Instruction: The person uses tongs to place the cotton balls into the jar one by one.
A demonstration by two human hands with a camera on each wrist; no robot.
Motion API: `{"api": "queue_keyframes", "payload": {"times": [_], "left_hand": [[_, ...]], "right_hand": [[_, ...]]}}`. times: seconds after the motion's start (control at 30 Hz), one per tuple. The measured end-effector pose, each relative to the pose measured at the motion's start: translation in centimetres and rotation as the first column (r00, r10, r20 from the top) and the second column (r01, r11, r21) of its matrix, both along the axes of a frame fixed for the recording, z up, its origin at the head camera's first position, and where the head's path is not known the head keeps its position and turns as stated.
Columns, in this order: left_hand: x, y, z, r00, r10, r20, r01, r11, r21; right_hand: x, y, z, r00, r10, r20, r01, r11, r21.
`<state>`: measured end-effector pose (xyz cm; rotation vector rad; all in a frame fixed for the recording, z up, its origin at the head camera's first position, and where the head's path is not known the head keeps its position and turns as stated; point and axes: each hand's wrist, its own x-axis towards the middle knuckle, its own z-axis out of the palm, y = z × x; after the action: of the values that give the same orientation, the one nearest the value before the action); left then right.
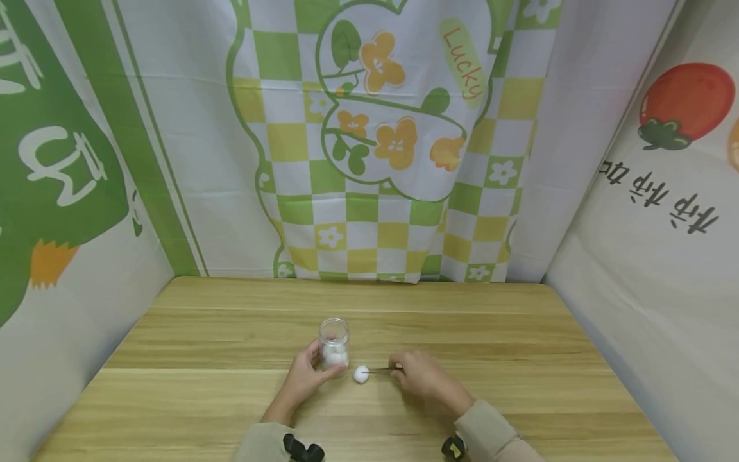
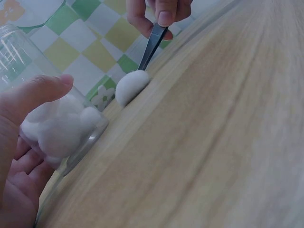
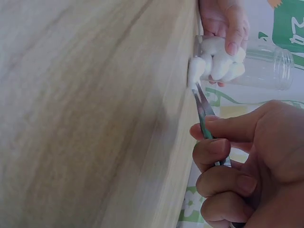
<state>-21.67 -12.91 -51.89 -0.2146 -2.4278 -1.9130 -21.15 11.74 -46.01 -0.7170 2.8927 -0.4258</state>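
A clear, lidless jar [image 1: 334,340] stands upright on the table, its lower part filled with several white cotton balls [image 2: 61,126]. My left hand [image 1: 308,375] grips the jar around its side, thumb across the front. Just right of the jar a single cotton ball [image 1: 361,374] lies on the tabletop. My right hand [image 1: 424,375] holds metal tweezers [image 3: 203,107] between thumb and curled fingers. The tweezers' tips meet the loose cotton ball; whether they squeeze it I cannot tell.
The wooden table [image 1: 231,327] runs back to a checkered curtain [image 1: 369,224]. Printed cloth walls hang on the left and right. Dark wrist cameras [image 1: 303,448] sit by both sleeves.
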Motion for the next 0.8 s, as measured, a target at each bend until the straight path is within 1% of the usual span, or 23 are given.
{"api": "queue_keyframes", "payload": {"times": [0.13, 0.27, 0.4, 0.8], "left_hand": [[0.00, 0.01, 0.04, 1.000, 0.001, -0.001, -0.001, 1.000, 0.005], [-0.05, 0.04, -0.06, 1.000, 0.004, 0.000, -0.004, 1.000, 0.010], [-0.10, 0.05, -0.20, 1.000, 0.007, -0.002, -0.007, 1.000, -0.001], [-0.15, -0.01, -0.33, 1.000, 0.010, 0.011, -0.010, 1.000, -0.003]], "right_hand": [[-0.04, -0.01, 0.16, 1.000, 0.014, -0.028, -0.014, 1.000, 0.024], [0.00, 0.10, 0.30, 0.998, 0.005, -0.066, -0.003, 1.000, 0.025], [0.05, 0.24, 0.42, 0.997, -0.005, -0.075, 0.006, 1.000, 0.016], [0.32, 0.38, 0.95, 0.994, -0.009, -0.113, 0.002, 0.998, -0.066]]}}
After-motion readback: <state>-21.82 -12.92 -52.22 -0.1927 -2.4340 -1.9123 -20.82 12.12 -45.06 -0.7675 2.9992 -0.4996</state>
